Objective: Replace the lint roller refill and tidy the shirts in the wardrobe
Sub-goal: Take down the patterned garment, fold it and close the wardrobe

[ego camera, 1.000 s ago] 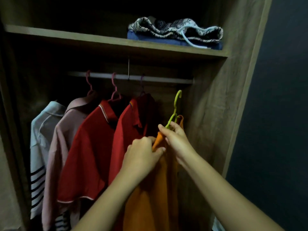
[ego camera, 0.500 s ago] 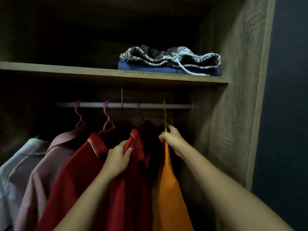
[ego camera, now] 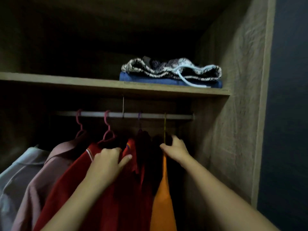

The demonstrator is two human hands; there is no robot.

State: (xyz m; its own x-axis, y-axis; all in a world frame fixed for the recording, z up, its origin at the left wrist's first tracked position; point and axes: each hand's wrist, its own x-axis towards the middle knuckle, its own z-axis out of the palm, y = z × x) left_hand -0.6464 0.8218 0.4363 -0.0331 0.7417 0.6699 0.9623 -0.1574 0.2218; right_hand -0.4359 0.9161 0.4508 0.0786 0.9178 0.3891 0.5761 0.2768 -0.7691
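Inside a dim wood-grain wardrobe (ego camera: pixel 233 114), set against a dark wall (ego camera: pixel 290 114) on its right, a shelf (ego camera: pixel 83 82) runs across above a metal rail (ego camera: pixel 150 115). At the shelf's right end lies a folded blue cloth (ego camera: pixel 150 80) with a crumpled patterned cloth (ego camera: pixel 166 69) on top; a white cord (ego camera: pixel 186 80) trails from it over the blue fold.

Five shirts hang from the rail below. From left to right they are a white shirt (ego camera: pixel 16 172), a pink shirt (ego camera: pixel 55 164), a red shirt (ego camera: pixel 75 180), a second red shirt (ego camera: pixel 131 157) and an orange shirt (ego camera: pixel 164 197). The pink and first red shirts hang on pink hangers (ego camera: pixel 107 127), and the orange one on a yellow hanger (ego camera: pixel 165 127) hooked nearest the wardrobe's right wall.

The person's left hand (ego camera: pixel 108 160) is at the collars of the two red shirts. Its fingers curl down over the top of the red shirt and its thumb stretches across to the second. The right hand (ego camera: pixel 176 150) grasps the yellow hanger at the base of its stem, just above the orange shirt's neck. The back of the wardrobe behind the shirts is too dark to make out.
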